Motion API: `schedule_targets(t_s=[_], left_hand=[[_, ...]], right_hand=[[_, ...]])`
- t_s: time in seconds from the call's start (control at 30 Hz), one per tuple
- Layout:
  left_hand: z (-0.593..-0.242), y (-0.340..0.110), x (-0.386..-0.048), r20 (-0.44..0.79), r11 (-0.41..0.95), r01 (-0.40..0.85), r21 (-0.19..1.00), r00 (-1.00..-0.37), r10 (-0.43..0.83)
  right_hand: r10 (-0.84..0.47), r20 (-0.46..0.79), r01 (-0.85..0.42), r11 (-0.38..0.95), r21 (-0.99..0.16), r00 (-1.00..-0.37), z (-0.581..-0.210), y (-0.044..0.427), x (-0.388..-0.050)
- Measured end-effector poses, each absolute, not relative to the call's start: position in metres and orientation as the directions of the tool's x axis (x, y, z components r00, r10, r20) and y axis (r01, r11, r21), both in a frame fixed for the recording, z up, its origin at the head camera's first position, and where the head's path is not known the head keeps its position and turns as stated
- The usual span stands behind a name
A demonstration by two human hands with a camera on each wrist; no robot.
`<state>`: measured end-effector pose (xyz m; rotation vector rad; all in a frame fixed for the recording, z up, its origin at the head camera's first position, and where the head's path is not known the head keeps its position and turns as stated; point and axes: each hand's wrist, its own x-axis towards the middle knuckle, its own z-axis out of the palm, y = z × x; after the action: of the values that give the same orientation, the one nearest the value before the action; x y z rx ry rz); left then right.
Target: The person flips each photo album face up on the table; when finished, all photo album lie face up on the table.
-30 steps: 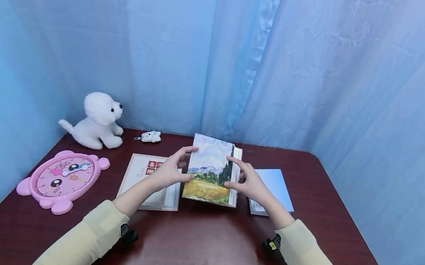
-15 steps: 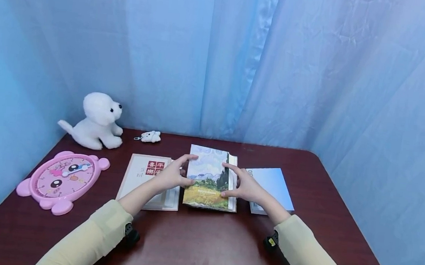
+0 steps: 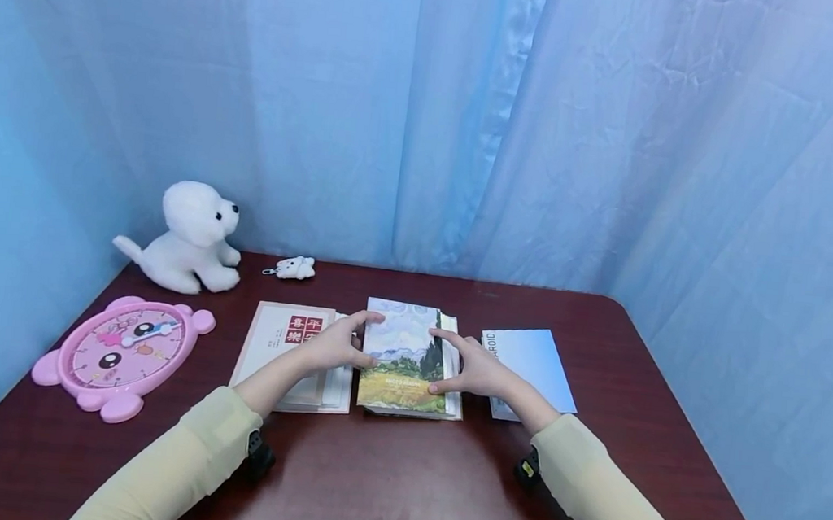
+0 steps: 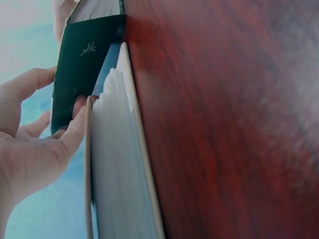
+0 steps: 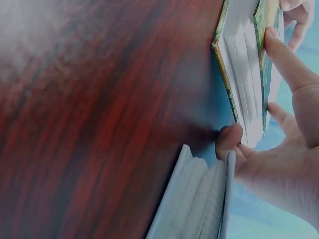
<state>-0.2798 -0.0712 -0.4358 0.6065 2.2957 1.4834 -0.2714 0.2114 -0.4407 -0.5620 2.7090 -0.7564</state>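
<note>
A photo album [image 3: 403,353] with a painted landscape cover lies between my two hands, over the middle of the table. At its left side, my left hand [image 3: 334,346] grips the dark green spine [image 4: 84,59], thumb and fingertips on the cover and other fingers lower down. My right hand [image 3: 487,369] holds the opposite edge. In the right wrist view its thumb presses the top cover, while a fingertip sits low by the back cover near the page edges [image 5: 241,59]. The album is slightly tilted and close to the tabletop; whether it touches everywhere I cannot tell.
A cream album [image 3: 258,354] with red squares lies just left, partly under my left forearm. To the right is a pale blue album [image 3: 536,367]. A pink toy clock [image 3: 123,351], white plush dog [image 3: 194,234] and small plush keychain [image 3: 295,268] occupy the left side. Blue curtains [image 3: 324,122] hang behind.
Both hands have lowered the photo album toward the tabletop, shifting it slightly left. Its cover looks flatter than before. More of the pale blue album shows beside my right hand.
</note>
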Motion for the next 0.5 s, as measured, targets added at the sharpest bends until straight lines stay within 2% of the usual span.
schedule_targets(t_s=[0.5], left_hand=[[-0.4397, -0.0730, -0.2817, -0.102, 0.464, 0.192, 0.865, -0.837, 0.538]], right_hand=[[-0.416, -0.187, -0.311, 0.853, -0.419, -0.890, -0.4435, 0.2059, -0.2696]])
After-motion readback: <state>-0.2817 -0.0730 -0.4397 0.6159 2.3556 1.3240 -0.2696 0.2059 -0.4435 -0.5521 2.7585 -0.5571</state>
